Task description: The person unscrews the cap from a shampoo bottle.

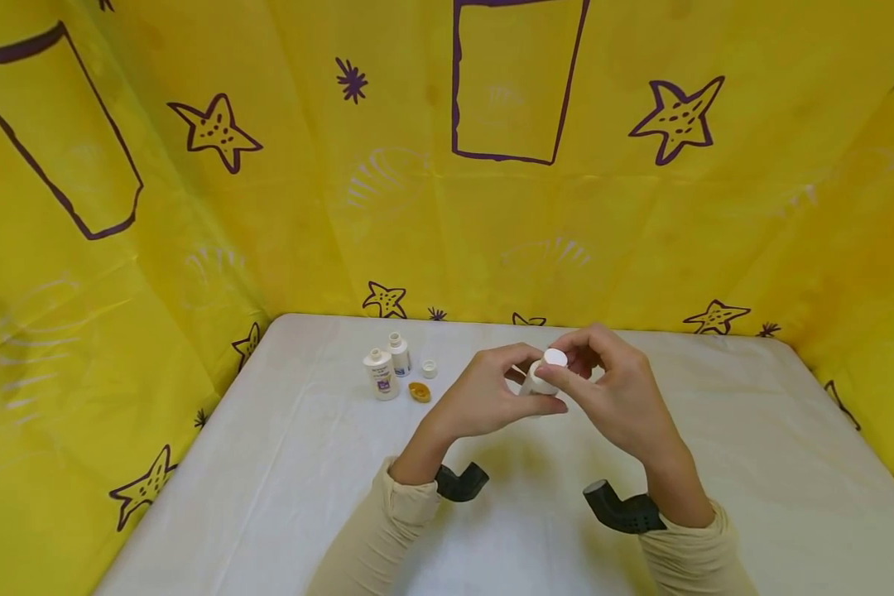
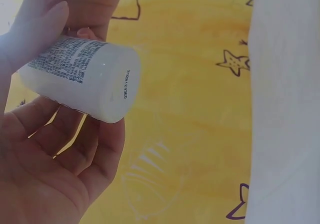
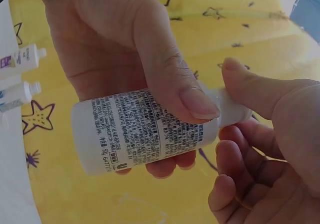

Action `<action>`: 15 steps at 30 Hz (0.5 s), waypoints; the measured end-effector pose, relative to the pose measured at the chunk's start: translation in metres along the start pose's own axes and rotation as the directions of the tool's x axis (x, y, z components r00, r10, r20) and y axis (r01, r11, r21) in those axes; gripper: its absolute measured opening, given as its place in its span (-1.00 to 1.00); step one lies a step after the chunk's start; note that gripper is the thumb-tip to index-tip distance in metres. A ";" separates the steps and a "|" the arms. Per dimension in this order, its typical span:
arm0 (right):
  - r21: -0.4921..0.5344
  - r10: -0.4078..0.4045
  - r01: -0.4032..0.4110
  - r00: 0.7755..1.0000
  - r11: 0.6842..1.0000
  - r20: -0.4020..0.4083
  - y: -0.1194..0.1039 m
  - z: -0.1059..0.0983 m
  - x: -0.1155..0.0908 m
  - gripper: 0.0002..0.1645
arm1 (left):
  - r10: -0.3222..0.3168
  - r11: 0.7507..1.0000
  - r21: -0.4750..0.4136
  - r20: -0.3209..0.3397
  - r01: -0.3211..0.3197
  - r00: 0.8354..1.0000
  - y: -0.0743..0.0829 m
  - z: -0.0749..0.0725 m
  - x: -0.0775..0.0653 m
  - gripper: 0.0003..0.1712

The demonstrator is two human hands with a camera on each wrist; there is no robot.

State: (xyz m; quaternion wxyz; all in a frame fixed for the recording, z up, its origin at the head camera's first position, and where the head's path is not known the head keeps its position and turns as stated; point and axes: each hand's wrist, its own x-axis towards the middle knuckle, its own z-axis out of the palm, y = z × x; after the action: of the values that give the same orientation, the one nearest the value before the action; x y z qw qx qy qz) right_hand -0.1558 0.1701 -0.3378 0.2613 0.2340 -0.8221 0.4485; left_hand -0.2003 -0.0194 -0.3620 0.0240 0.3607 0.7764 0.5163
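My left hand (image 1: 492, 389) grips a small white bottle (image 3: 145, 126) round its body, held up over the table. Fine printed text covers the bottle's back label, and a stamped code shows on its base in the left wrist view. At the other end, my right hand (image 1: 614, 393) pinches the white cap (image 3: 234, 107) between thumb and fingers. The cap sits at the bottle's neck; whether it is tight or loose cannot be told. In the head view the left fingers partly hide the bottle.
Left of the hands, two uncapped white bottles, one nearer (image 1: 382, 377) and one farther (image 1: 399, 356), stand on the white table (image 1: 283, 463). Beside them lie a loose white cap (image 1: 429, 369) and a small orange-yellow piece (image 1: 420, 391). A yellow patterned curtain (image 1: 432, 215) rises behind.
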 end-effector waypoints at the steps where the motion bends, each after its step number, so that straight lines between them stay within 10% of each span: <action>1: -0.003 -0.004 0.004 1.000 1.000 0.004 0.000 0.000 0.000 -0.66 | -0.002 1.000 -0.001 0.001 0.002 1.000 0.000 0.000 0.000 -0.56; 15: 0.001 -0.064 0.064 0.993 0.998 0.094 0.003 0.001 0.001 -0.53 | -0.106 0.994 -0.030 -0.013 0.105 0.994 -0.007 -0.006 0.000 -0.55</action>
State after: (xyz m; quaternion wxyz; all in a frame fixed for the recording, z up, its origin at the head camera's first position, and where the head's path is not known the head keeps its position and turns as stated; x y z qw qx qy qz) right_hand -0.1585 0.1700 -0.3396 0.2368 0.2810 -0.8260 0.4275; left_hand -0.2069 -0.0256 -0.3645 0.0510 0.3151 0.7869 0.5281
